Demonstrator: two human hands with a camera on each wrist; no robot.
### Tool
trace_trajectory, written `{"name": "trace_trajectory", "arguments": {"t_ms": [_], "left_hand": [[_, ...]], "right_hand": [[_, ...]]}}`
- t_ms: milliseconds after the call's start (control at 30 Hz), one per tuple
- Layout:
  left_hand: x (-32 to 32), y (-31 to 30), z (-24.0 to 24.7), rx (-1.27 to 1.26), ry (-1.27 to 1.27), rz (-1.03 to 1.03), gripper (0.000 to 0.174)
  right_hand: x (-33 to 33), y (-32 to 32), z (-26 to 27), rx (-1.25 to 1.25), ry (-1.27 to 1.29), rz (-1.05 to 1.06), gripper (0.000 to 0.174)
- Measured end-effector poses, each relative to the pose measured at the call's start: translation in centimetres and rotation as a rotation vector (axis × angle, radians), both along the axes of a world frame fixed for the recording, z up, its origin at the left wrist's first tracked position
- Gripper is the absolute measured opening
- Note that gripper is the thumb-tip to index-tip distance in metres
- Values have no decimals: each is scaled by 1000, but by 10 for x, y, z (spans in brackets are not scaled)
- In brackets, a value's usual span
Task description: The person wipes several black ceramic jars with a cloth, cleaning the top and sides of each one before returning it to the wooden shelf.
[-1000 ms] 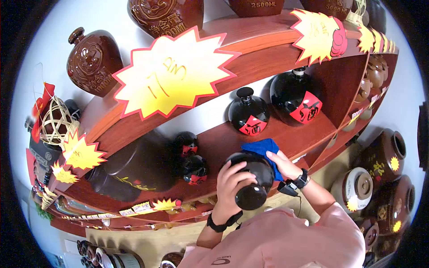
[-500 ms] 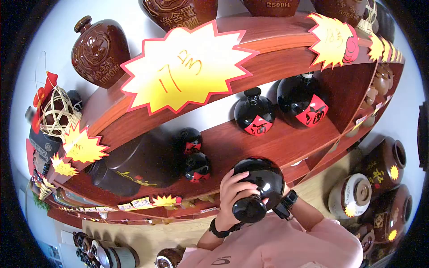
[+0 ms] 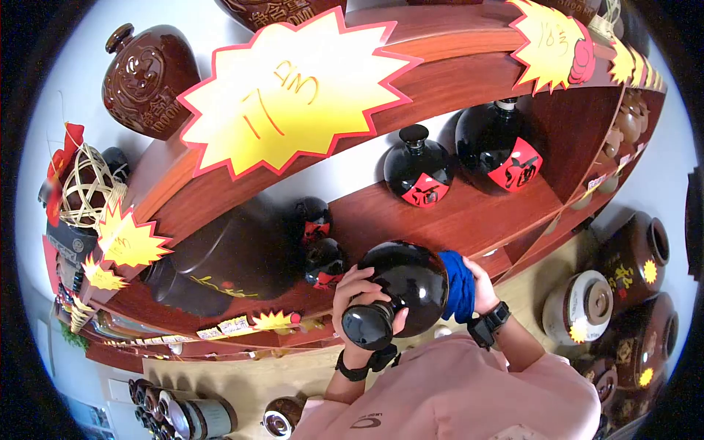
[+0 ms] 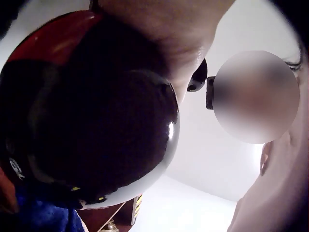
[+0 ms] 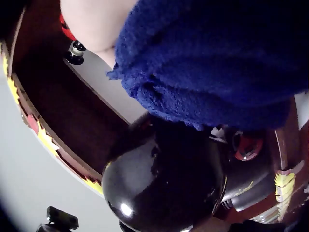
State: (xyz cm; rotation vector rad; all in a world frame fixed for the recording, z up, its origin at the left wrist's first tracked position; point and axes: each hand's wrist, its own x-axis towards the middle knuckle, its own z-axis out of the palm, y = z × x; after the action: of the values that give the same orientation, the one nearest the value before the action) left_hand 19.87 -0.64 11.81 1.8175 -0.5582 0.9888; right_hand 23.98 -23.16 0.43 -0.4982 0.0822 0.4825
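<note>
A glossy black round-bellied liquor bottle point(image 3: 408, 282) is held tilted in front of the shelf, its stoppered neck pointing down toward the body. My left hand point(image 3: 359, 290) grips it around the neck, fingers curled on the near side. At the bottle's other end my right hand point(image 3: 484, 291) holds a blue cloth point(image 3: 457, 286) against the base. In the right wrist view the thick terry cloth point(image 5: 203, 72) covers part of the belly, and most of the right fingers are hidden by it. The left wrist view is mostly filled by the dark belly point(image 4: 106, 130).
Two black bottles with red labels, one smaller point(image 3: 416, 172) and one larger point(image 3: 499, 150), stand on the red-brown shelf point(image 3: 477, 209). Small black bottles point(image 3: 325, 262) and a large dark jar point(image 3: 235, 253) sit at left. Starburst price cards point(image 3: 293, 92) line the upper board. Floor jars point(image 3: 579, 308) stand right.
The bottle has been turned and shifted left, its neck still in my left hand. The blue cloth and right hand went behind the bottle, then came out at its right end.
</note>
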Motion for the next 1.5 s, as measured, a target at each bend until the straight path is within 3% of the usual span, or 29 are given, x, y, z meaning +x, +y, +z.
{"name": "trace_trajectory", "arguments": {"t_ms": [133,167,233,300,400,533,600,633,733,800,867,933,967,1000,1067,1100,1200,1333,1400,1467,1500], "left_hand": [[-4,-7,-6,62,-87,62,35],[-5,-12,-8,46,-109,76,35],[-6,-19,-13,65,-168,104,36],[-5,-22,-15,180,-221,87,34],[-2,-22,-16,297,-218,62,31],[5,-18,-24,278,-183,109,36],[8,-18,-22,232,-158,122,34],[9,-17,-21,246,-155,122,33],[8,-14,-18,297,-139,129,30],[5,-14,-14,336,-121,137,28],[3,-14,-12,348,-88,95,30],[1,-15,-9,358,-61,40,31],[1,-15,-10,359,-48,-7,31],[2,-14,-8,365,-54,-93,33],[-1,-11,-5,463,-65,-193,36],[-4,-12,3,396,-19,-337,23],[-4,-14,12,441,76,-534,23],[-4,-24,11,407,89,-667,20],[-6,-32,11,382,70,-721,17],[-6,-33,15,402,85,-795,18],[-7,-35,15,399,64,-806,20]], "right_hand": [[0,29,18,96,12,113,50],[1,38,14,81,-224,139,49],[-20,58,72,-566,-430,11,47],[-28,61,95,-557,-453,14,47],[-20,70,29,-11,-372,45,47],[-10,74,25,530,-296,98,46],[-9,67,36,348,-283,28,40],[-5,64,32,483,-217,80,46],[-5,48,50,204,-41,-55,50],[0,44,49,-258,-416,-350,54],[-4,25,56,-605,-776,-342,54],[0,5,72,-827,-1060,-206,43],[2,3,84,-797,-1078,-170,46],[12,-5,89,-887,-1322,-135,48],[17,-10,116,-929,-1426,9,50],[21,-10,121,-924,-1461,47,51],[45,-10,130,-792,-1567,343,47],[76,-5,117,-749,-1266,823,42],[87,2,120,-795,-827,1132,48],[89,9,128,-741,-711,1250,52],[100,8,99,-758,-694,1257,55]]}}
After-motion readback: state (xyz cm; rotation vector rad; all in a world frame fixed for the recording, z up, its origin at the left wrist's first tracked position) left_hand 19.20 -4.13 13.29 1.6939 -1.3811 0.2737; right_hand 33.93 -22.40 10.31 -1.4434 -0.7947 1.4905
